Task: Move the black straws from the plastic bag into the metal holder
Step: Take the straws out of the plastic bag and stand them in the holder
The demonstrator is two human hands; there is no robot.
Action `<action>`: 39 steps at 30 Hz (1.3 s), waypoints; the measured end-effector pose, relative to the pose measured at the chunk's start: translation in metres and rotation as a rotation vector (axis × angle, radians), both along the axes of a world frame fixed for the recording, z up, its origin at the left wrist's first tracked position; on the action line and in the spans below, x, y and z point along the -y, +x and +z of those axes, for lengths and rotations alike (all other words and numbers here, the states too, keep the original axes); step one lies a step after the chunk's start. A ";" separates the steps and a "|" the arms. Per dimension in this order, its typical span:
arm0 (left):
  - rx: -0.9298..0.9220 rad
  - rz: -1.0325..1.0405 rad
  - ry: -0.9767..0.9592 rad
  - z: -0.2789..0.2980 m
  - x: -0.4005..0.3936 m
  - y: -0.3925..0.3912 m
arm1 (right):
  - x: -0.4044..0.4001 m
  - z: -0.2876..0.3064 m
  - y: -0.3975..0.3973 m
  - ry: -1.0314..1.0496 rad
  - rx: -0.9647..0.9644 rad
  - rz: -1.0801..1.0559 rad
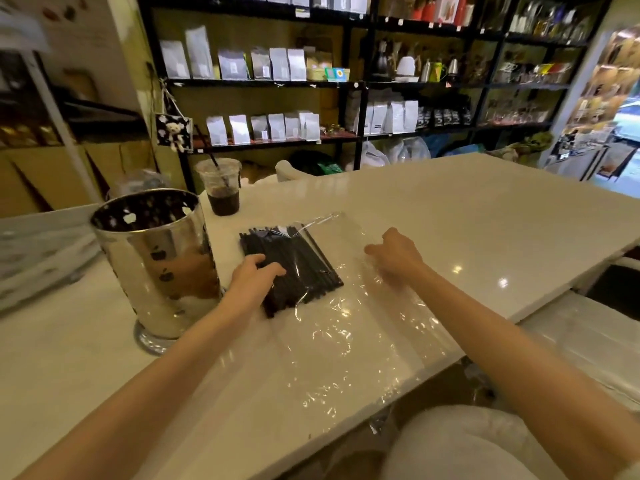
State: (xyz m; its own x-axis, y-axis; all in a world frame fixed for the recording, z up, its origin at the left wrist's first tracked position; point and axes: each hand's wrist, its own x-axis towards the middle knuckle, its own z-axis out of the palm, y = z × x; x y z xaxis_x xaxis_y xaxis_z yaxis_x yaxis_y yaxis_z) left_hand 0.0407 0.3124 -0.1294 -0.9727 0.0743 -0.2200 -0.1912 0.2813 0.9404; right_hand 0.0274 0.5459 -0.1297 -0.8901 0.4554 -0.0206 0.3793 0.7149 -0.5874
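Black straws (291, 268) lie bundled in the clear plastic bag (346, 327), flat on the white worktop (450, 216) at centre. From the head view, the left hand (254, 275) curls its fingers (270, 266) over the bundle's near-left side, likely to gather it, though a firm grip cannot be told. The right hand (396, 254) presses loosely spread on the bag's right side, probably pinning it. Just left stands the metal holder (156, 265), upright, mouth open for loading; a drink cup (221, 188) sits beyond.

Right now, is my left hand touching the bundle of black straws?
Touching. The head view shows the left hand resting on the black straws, fingers curled over the bundle's near side, though the plastic bag may lie between them.
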 end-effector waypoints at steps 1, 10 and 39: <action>0.042 0.021 0.090 0.002 0.001 -0.003 | 0.000 0.002 -0.004 -0.061 -0.011 -0.012; 0.228 0.144 0.462 0.015 -0.001 -0.006 | 0.003 0.011 -0.026 -0.167 0.051 -0.069; 0.508 -0.046 1.044 0.036 -0.018 0.005 | 0.066 0.223 -0.013 0.144 -0.489 0.520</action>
State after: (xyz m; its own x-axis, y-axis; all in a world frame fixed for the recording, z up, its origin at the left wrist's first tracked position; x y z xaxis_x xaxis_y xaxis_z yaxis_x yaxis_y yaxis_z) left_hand 0.0459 0.3299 -0.0938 -0.7816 0.4825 -0.3954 -0.6229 -0.5690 0.5369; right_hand 0.0146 0.4802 0.0931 -0.8842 -0.0604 0.4632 -0.3120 0.8144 -0.4894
